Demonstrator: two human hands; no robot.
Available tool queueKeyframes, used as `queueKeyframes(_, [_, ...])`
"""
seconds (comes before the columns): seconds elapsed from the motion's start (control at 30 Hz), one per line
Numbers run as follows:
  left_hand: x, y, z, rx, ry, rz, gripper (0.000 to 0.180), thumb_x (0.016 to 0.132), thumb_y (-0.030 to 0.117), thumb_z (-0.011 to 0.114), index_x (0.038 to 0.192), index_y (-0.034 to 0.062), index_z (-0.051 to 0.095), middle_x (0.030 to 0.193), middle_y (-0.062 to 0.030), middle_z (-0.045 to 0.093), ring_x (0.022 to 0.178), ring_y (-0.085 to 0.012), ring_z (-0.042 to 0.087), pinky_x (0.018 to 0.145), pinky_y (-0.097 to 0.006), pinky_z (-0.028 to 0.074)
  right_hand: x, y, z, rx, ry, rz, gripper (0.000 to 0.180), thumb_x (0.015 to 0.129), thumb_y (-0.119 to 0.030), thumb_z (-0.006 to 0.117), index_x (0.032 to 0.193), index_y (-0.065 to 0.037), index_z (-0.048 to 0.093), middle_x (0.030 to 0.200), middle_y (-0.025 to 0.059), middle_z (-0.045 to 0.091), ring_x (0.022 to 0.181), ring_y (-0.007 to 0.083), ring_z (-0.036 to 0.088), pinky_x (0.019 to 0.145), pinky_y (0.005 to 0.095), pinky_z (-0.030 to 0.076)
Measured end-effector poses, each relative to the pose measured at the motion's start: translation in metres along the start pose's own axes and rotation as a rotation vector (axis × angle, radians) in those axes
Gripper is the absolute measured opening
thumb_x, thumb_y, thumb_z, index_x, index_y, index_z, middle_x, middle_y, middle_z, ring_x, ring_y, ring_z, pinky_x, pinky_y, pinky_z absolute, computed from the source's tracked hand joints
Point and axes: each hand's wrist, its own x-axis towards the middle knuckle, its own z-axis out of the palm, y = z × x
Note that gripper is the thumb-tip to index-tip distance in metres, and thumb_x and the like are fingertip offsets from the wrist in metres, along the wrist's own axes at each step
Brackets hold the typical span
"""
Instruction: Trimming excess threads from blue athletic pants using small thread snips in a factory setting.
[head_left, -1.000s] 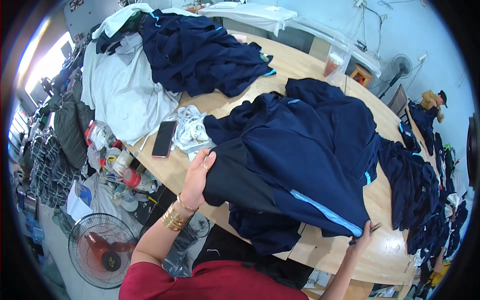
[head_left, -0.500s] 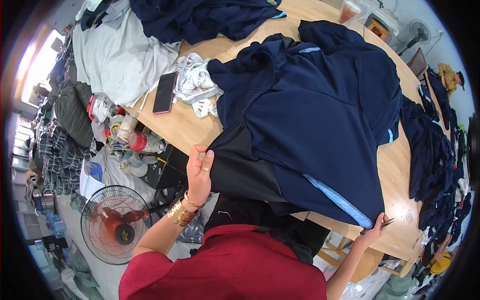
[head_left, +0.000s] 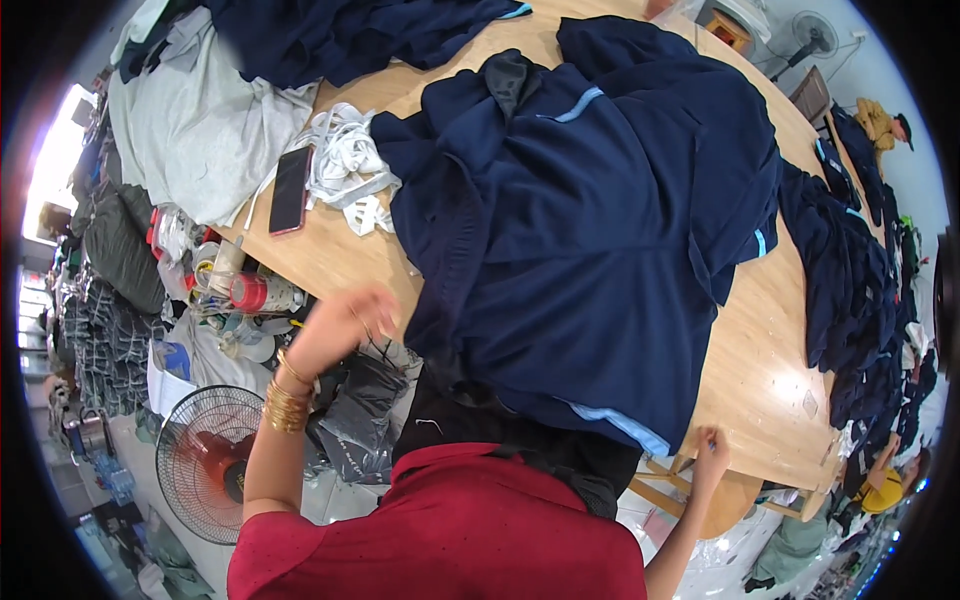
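Observation:
A large navy garment with a ribbed band and light blue trim lies over the table, its near edge hanging toward my body. My left hand, blurred by motion and wearing gold bracelets, is off the cloth to its left. Its fingers look loosely apart, with nothing visible in them. To the right of the trimmed corner, my right hand is closed and apart from the garment. A small dark bit, part of the snips, shows at its fingers; the rest is hidden.
On the wooden table lie a phone, white tape, pale grey cloth and more navy garments. A fan stands at lower left, a stool at right. People sit at the far right.
My left hand has let go of the garment's black lining and moved left. The lining has dropped from sight, and the cloth lies flatter. My right hand has released the trimmed corner.

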Motion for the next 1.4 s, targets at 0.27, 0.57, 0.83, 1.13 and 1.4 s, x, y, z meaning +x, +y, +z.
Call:
queueKeyframes(0.27, [0.076,0.055,0.049,0.333,0.383,0.512,0.044,0.083,0.024,0.067,0.118,0.002,0.053,0.082,-0.0003,0.057,0.075,-0.0078,0.052,0.066,-0.022,0.044,0.106,-0.107,0.034,0.173,0.11,-0.195,0.029,0.081,-0.022,0.066,0.102,-0.001,0.063,0.083,0.012,0.066,0.08,0.0185,0.062,0.075,0.0287,0.046])
queueKeyframes(0.57, [0.094,0.05,0.05,-0.017,0.246,0.314,0.046,0.075,0.015,0.073,0.114,0.0009,0.052,0.064,0.0073,0.038,0.061,-0.0021,0.034,0.055,-0.018,0.028,0.116,-0.132,0.068,0.342,0.021,-0.175,0.026,0.074,-0.019,0.071,0.095,-0.006,0.064,0.066,0.0043,0.053,0.061,0.0138,0.05,0.06,0.0286,0.042])
queueKeyframes(0.83, [0.054,0.06,0.034,-0.276,-0.025,0.374,0.016,0.075,0.0,0.064,0.08,0.0063,0.051,0.076,0.0045,0.042,0.073,-0.0024,0.043,0.069,-0.017,0.035,0.092,-0.085,0.033,0.229,0.257,-0.293,0.012,0.083,-0.012,0.06,0.091,-0.003,0.058,0.077,0.0115,0.06,0.066,0.0197,0.052,0.064,0.0294,0.042])
queueKeyframes(1.13, [0.005,-0.001,0.051,-0.052,-0.36,0.111,0.009,0.082,0.006,0.065,0.09,0.0013,0.068,0.08,0.0003,0.061,0.07,-0.0032,0.051,0.062,-0.018,0.041,-0.018,-0.01,-0.022,-0.213,0.041,-0.059,0.014,0.081,-0.011,0.06,0.082,-0.001,0.051,0.063,0.0182,0.05,0.056,0.0337,0.043,0.055,0.037,0.039])
queueKeyframes(1.4, [0.01,0.012,0.04,0.219,-0.329,0.33,0.032,0.078,0.02,0.072,0.101,0.0011,0.059,0.091,-0.0028,0.057,0.075,-0.0076,0.052,0.066,-0.021,0.045,0.027,-0.049,-0.021,-0.154,-0.079,0.035,0.035,0.075,-0.009,0.065,0.108,-0.003,0.055,0.074,0.013,0.056,0.066,0.027,0.053,0.064,0.0338,0.043])
